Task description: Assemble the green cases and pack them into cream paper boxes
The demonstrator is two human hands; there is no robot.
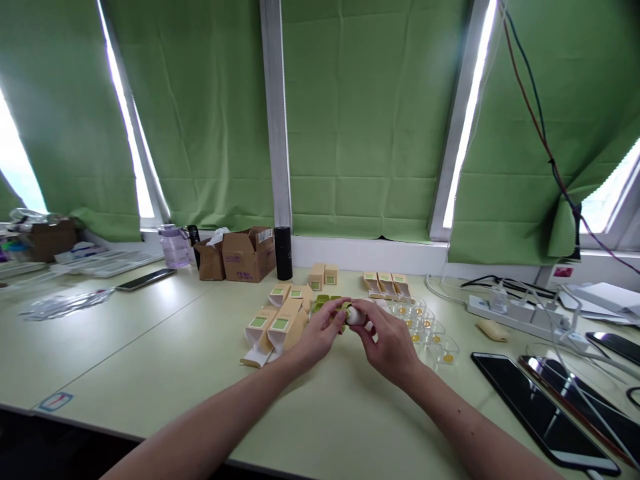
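Small white piece [356, 316] with green end held above the worktop [175, 380], between boxes [287, 325] and clear cups [427, 328]. Long axis roughly level, left-right, loosely along worktop's front edge; green end points left. Sits between both hands' fingertips: left hand [323, 328] pinched on green end, right hand [390, 339] clamped on white end.

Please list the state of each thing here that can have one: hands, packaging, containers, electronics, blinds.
Left hand: fingers closed on the white-and-green piece
Right hand: fingers closed on the same piece
White-and-green piece: held off the table
Nearest small cartons: end flaps open
Purple bottle: upright
Black cylinder: upright
White-edged phone: screen dark
Green blinds: lowered
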